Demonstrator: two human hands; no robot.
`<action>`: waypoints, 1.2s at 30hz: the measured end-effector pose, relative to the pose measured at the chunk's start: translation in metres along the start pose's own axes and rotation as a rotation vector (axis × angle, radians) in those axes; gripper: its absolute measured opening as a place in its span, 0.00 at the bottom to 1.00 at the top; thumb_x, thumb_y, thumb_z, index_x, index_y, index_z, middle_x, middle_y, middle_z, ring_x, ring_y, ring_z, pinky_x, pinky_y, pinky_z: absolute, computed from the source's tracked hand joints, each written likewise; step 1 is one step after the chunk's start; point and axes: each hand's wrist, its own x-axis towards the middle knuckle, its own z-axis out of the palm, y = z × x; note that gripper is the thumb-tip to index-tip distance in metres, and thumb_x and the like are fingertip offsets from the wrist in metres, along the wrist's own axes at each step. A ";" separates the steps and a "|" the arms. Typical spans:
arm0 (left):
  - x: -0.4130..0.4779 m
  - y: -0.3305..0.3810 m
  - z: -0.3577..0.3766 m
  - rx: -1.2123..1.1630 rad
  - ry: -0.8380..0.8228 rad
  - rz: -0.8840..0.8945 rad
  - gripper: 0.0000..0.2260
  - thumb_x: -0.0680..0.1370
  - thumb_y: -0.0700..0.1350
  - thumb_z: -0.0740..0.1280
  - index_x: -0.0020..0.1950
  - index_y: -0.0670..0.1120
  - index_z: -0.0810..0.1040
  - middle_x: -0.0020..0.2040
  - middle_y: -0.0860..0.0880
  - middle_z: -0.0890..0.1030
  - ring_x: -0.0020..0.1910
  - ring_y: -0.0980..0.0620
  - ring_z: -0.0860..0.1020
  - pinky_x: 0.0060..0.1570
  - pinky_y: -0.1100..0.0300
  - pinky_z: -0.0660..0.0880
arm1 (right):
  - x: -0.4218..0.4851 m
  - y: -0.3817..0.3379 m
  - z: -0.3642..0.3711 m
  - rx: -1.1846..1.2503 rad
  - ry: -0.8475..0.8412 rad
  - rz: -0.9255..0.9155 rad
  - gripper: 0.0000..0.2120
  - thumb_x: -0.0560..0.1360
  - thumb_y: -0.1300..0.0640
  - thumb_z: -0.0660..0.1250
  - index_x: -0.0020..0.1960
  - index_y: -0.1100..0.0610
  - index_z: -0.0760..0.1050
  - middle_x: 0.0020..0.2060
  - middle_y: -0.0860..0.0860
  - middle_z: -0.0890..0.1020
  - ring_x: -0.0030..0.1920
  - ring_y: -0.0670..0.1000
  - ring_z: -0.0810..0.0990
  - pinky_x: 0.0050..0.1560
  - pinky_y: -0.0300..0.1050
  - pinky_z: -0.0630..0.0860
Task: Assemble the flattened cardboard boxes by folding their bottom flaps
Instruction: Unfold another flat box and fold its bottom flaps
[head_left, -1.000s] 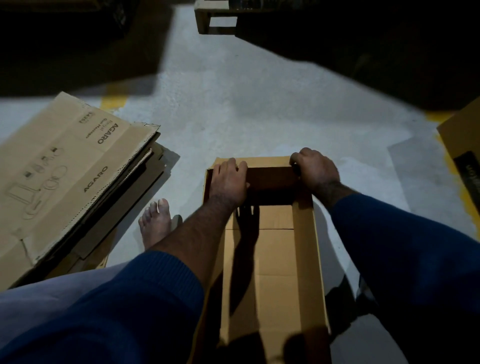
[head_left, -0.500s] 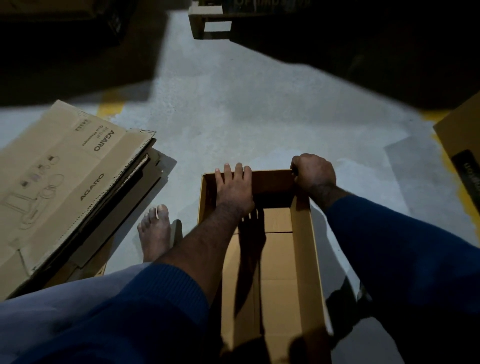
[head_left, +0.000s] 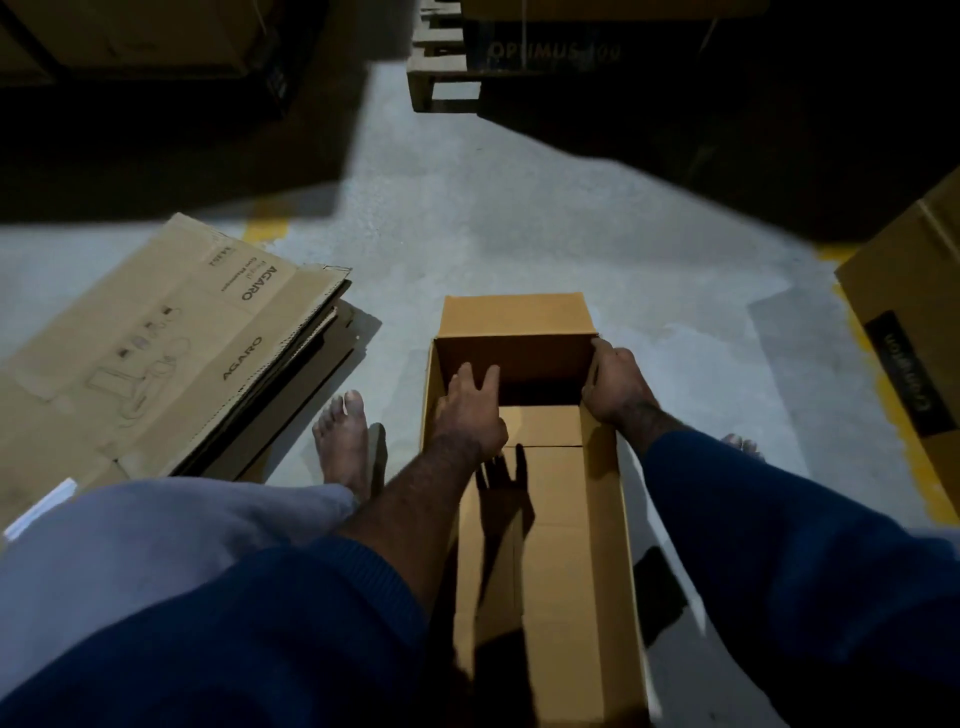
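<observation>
Since the earlier frame the left hand has come off the far rim and dropped inside the box, and the far flap now shows lying open beyond the far wall.

Head view: the box stands open-topped on the floor at the lower centre of the frame. Its long axis runs from the bottom edge up toward the middle, straight away from the person. The bottom flaps lie folded flat inside it. The left hand hangs within the box near the far wall, fingers straight and spread, gripping nothing; whether it touches the wall cannot be told. The right hand curls over the rim of the right wall at the far corner and holds it. Both hands sit at the far end, the left one inside and nearer the bottom flaps, so any further pressing down falls to it. At the left of the frame lies the stack of flattened boxes, well apart from both hands.
</observation>
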 end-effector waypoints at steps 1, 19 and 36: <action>-0.013 -0.003 0.001 -0.013 0.022 -0.022 0.38 0.78 0.44 0.70 0.82 0.52 0.53 0.82 0.41 0.52 0.80 0.40 0.56 0.75 0.43 0.63 | -0.012 0.000 -0.001 0.014 0.000 0.020 0.29 0.77 0.62 0.68 0.75 0.53 0.64 0.63 0.58 0.74 0.61 0.61 0.78 0.62 0.59 0.79; -0.132 -0.060 0.035 -0.155 -0.213 -0.501 0.09 0.82 0.42 0.65 0.61 0.41 0.75 0.56 0.44 0.80 0.47 0.49 0.78 0.46 0.57 0.79 | -0.168 0.034 0.030 -0.200 -0.424 0.416 0.14 0.80 0.62 0.68 0.64 0.64 0.75 0.61 0.59 0.80 0.62 0.55 0.80 0.65 0.49 0.78; -0.038 -0.083 0.020 -0.619 -0.095 -0.437 0.30 0.78 0.44 0.73 0.77 0.46 0.64 0.69 0.43 0.74 0.63 0.42 0.77 0.57 0.45 0.79 | -0.095 0.032 0.018 0.233 -0.099 0.369 0.21 0.80 0.60 0.68 0.70 0.57 0.66 0.62 0.58 0.78 0.59 0.62 0.78 0.54 0.53 0.79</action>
